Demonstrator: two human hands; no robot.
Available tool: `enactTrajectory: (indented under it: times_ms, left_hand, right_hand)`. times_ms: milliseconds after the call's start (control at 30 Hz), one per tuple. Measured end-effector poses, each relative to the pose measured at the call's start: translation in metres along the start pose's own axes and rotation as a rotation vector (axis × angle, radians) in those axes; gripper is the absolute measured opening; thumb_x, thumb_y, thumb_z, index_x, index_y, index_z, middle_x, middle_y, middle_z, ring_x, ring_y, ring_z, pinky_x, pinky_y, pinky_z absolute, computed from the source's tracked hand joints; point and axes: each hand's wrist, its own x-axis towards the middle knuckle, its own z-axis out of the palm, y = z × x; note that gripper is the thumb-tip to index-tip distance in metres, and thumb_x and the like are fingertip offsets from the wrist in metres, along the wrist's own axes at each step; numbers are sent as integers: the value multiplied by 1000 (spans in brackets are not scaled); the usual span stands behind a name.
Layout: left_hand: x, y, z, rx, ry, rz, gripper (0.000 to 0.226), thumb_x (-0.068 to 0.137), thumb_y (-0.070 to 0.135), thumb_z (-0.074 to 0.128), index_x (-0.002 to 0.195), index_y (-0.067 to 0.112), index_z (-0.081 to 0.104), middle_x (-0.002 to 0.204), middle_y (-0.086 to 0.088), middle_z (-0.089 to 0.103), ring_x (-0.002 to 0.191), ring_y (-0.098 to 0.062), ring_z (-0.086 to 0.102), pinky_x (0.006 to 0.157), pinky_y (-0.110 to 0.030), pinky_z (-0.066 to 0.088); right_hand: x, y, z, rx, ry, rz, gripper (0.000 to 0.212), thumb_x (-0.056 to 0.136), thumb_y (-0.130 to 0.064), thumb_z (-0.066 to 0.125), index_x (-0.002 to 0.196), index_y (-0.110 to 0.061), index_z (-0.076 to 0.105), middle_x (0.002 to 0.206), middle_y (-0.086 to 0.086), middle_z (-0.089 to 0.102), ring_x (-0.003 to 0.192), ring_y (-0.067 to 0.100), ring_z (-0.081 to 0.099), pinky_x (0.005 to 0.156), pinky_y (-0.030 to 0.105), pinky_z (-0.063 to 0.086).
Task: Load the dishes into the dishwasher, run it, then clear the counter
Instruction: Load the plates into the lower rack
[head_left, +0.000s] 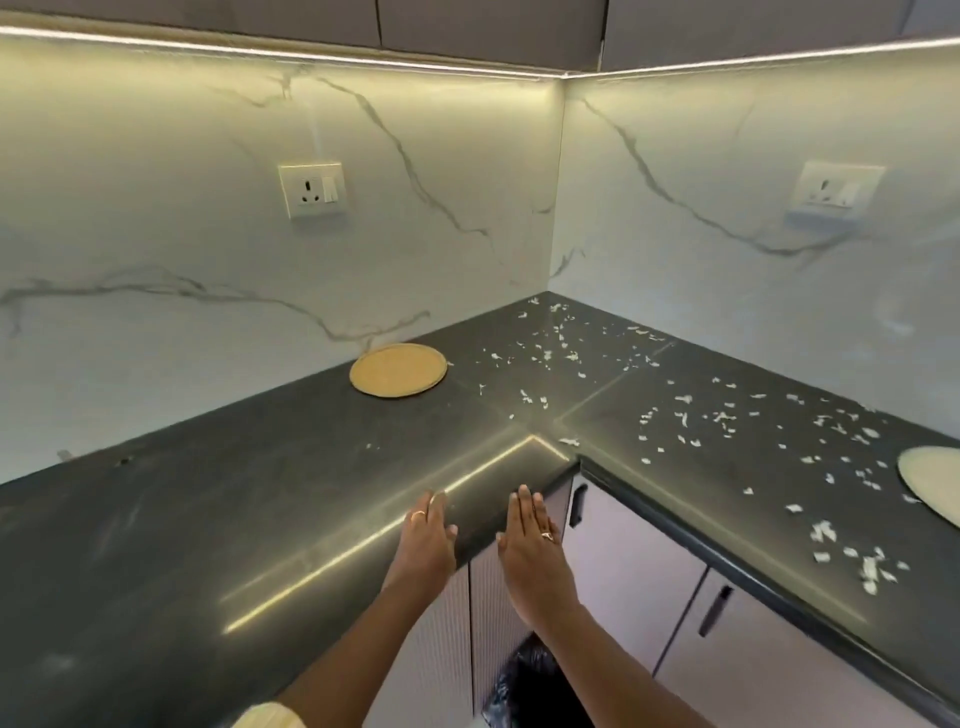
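Left hand (427, 538) and right hand (530, 540) empty, fingers straight, at the desk's (208, 519) near corner. Scraps (722, 415) strewn far and right, between tan plate (398, 370) and pale plate (932, 480). Likely to spill wide of the black bag (535, 686) below if swept hastily.

I hold my left hand (426, 535) and right hand (530, 538) flat, side by side, at the inner corner of the dark tabletop (208, 519), with white scraps (545, 354) scattered beyond and a tan plate (398, 369) near the wall (156, 218).

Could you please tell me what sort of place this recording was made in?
Most likely a home kitchen: a dark L-shaped countertop over cabinet doors, a marble-look backsplash with a wall socket, and a round tan plate on the counter.
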Motion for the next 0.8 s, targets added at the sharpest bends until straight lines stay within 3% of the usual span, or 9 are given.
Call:
enactTrajectory:
  times_ms: [100,333,500,633,733,800]
  left_hand:
    - [53,-16,-5,64,4,0,48,98,18,41,143,6,29,149,-11,29,138,-21,26,112,-28,20]
    - [195,-47,-19,230,-55,20,47,100,21,37,142,3,29,150,-12,30,139,-22,27,112,-27,18]
    - [291,-75,-17,260,-114,-48,40,99,20,39,135,4,37,140,-13,40,130,-24,37,106,-31,29]
    - [344,-92,-9,400,-146,13,34,99,17,35,131,7,40,136,-10,42,124,-22,40,101,-28,32]
    - [367,-100,2,473,-156,56,43,99,30,37,136,9,35,138,-10,41,123,-25,41,101,-33,36]
    - [374,-105,6,547,-128,32,46,97,40,39,132,10,40,134,-8,44,118,-26,45,92,-35,43]
  right_hand:
    - [50,16,6,-27,-19,19,54,103,-27,16,147,-4,-6,156,14,-8,144,28,-10,116,36,-2]
    - [162,44,25,-52,-78,60,56,102,-30,17,147,-5,-7,157,11,-10,144,25,-11,116,35,-3]
    - [239,62,47,-101,-153,85,57,103,-32,15,147,-5,-9,156,9,-12,144,24,-12,116,34,-2]
    - [278,72,67,-122,-203,78,57,102,-33,15,146,-6,-10,156,8,-14,144,24,-14,116,34,-4]
    - [293,80,82,-157,-249,66,58,102,-35,15,146,-7,-12,156,8,-15,143,24,-15,115,35,-7]
    - [298,82,89,-152,-251,81,59,102,-36,15,146,-8,-12,155,7,-17,143,23,-16,115,35,-7]
